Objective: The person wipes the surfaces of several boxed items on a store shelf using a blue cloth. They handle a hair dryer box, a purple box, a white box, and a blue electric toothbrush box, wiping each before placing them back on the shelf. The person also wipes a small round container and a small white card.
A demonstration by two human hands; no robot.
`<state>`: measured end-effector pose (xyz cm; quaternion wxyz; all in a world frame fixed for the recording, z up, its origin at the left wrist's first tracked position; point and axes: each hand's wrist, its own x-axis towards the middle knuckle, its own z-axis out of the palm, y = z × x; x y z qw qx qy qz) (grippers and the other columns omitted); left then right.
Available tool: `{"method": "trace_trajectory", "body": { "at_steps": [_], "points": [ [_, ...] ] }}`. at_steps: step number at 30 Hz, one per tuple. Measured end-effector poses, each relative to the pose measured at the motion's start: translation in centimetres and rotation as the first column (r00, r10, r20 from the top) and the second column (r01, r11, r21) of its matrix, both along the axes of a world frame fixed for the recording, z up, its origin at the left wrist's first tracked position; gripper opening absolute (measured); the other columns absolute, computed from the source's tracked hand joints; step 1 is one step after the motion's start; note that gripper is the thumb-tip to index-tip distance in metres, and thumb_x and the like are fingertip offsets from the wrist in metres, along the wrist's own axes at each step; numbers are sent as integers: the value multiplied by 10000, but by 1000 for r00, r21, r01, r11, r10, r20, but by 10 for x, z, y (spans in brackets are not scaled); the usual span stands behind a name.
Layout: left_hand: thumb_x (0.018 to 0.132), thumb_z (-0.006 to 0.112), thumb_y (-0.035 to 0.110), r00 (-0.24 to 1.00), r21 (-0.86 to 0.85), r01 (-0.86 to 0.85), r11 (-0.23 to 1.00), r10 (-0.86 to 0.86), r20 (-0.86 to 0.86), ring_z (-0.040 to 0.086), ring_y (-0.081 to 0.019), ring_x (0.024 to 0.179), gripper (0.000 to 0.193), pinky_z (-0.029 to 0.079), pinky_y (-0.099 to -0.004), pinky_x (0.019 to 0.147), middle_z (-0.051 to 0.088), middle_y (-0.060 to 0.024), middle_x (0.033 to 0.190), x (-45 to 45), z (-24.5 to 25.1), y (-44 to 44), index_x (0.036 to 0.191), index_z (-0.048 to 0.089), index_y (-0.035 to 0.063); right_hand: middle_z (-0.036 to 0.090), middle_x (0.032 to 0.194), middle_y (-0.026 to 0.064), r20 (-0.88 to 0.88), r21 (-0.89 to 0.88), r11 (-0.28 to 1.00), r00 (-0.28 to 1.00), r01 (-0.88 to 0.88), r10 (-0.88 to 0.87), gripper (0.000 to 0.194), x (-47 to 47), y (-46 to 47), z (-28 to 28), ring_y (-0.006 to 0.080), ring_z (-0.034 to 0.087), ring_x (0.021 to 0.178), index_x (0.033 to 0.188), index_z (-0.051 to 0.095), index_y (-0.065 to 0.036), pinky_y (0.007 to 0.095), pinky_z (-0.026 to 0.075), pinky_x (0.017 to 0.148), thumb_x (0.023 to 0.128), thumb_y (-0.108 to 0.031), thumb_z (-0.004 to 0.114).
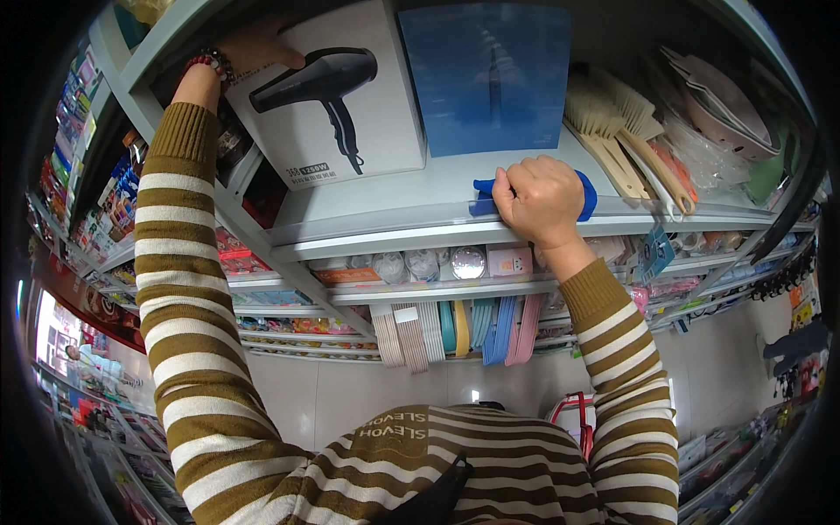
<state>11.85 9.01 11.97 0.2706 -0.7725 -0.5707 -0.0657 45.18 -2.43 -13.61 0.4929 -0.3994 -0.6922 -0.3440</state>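
Observation:
On the upper shelf, my left hand reaches to the upper left side of a white hair dryer box, its thumb on the printed front and its other fingers hidden. The box leans slightly. My right hand is closed in a fist on a blue cloth at the shelf's front edge, over the clear plastic lip. Behind that fist a blue box with a slim device pictured on it stands upright beside the hair dryer box.
Right of the blue box lie wooden-handled brushes and nested pink plastic containers. A shelf upright runs at left. Lower shelves hold packaged goods and plastic hangers. A red-framed item is on the floor near my body.

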Motion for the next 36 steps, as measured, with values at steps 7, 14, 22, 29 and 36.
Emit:
{"method": "trace_trajectory", "body": {
  "at_steps": [7, 14, 22, 29, 36],
  "points": [
    [789, 752, 583, 999, -34, -28, 999, 27, -41, 614, -407, 1205, 770, 467, -438, 1049, 660, -269, 1258, 68, 23, -61, 1302, 642, 19, 555, 558, 50, -28, 14, 999, 998, -49, 50, 248, -10, 2, 2, 254, 565, 542, 546, 574, -120, 380, 457, 518, 725, -174, 738],
    [738, 791, 610, 869, 119, 494, 861, -494, -33, 488, -405, 1375, 1035, 395, -437, 1148, 498, -297, 1471, 179, -19, -10, 1471, 440, -30, 545, 555, 48, -13, 19, 999, 999, -39, 39, 258, -3, 3, 0, 259, 557, 538, 541, 560, -128, 387, 451, 512, 726, -179, 732],
    [665, 833, 606, 847, 103, 494, 863, -504, 166, 630, -379, 1203, 836, 472, -414, 1064, 684, -247, 1243, 218, -39, 10, 1213, 699, -11, 573, 561, 45, 3, 36, 999, 1000, -19, 19, 258, 3, 3, -2, 245, 574, 542, 541, 567, -129, 374, 468, 525, 729, -201, 729],
    [707, 828, 568, 840, -26, 536, 844, -530, 114, 640, -366, 1174, 801, 482, -407, 1033, 685, -227, 1259, 216, -24, 5, 1254, 686, 1, 580, 563, 43, -5, 42, 999, 1000, -12, 12, 238, 3, 5, -5, 235, 576, 539, 543, 589, -127, 367, 474, 525, 712, -198, 741],
    [721, 815, 577, 839, -71, 545, 836, -542, 51, 688, -353, 1064, 735, 520, -410, 967, 725, -197, 1173, 209, -21, 6, 1199, 724, 26, 558, 568, 38, -2, 11, 1000, 1000, 14, -14, 252, 3, 1, -3, 245, 570, 554, 538, 568, -135, 379, 464, 533, 719, -199, 732]
  ]
}}
